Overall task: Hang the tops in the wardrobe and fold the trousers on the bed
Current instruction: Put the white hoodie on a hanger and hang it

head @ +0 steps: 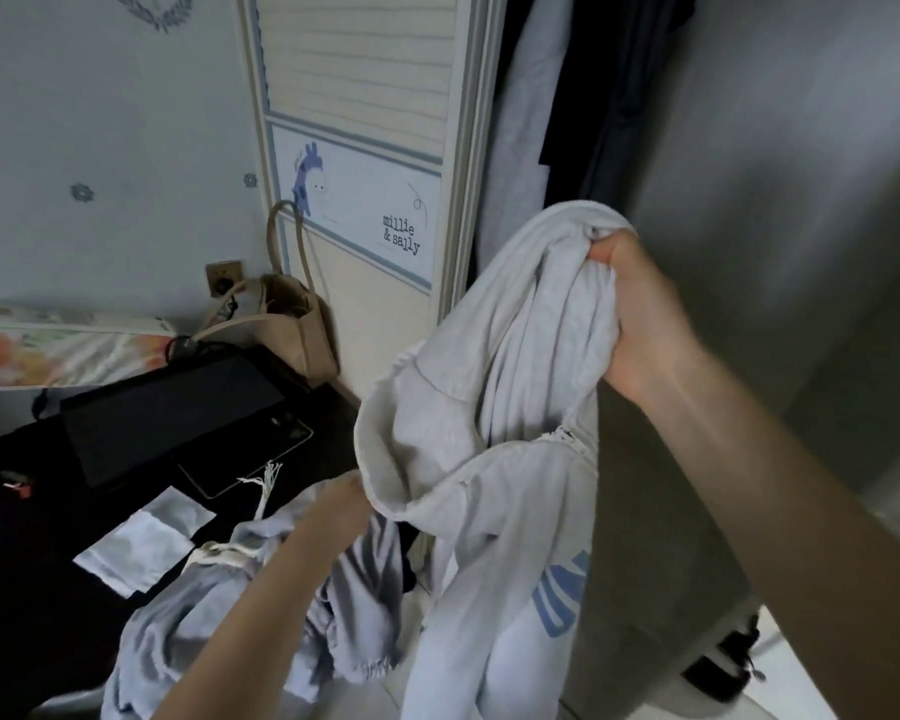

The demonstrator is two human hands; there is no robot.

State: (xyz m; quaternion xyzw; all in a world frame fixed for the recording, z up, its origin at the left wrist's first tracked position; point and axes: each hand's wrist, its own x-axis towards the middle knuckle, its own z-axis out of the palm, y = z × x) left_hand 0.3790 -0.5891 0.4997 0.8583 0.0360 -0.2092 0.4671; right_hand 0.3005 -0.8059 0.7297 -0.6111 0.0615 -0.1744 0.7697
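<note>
Hoodie [510,407] bunched in right hand [640,309] | left hand [341,504] touching hood edge

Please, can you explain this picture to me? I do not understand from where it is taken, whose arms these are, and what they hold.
There is no machine here. A person wears a camera on the head, and it looks forward and down, so you see that person's own two arms.

The right hand grips a bunch of a pale grey hoodie and holds it up in front of an open wardrobe, where dark and grey clothes already hang.

The left hand reaches to the hoodie's hood edge; it is blurred, so I cannot tell whether it grips.

Below lies another grey garment with a white drawstring. On the dark surface at the left are a black laptop, a tablet, a white cloth and a beige bag.
</note>
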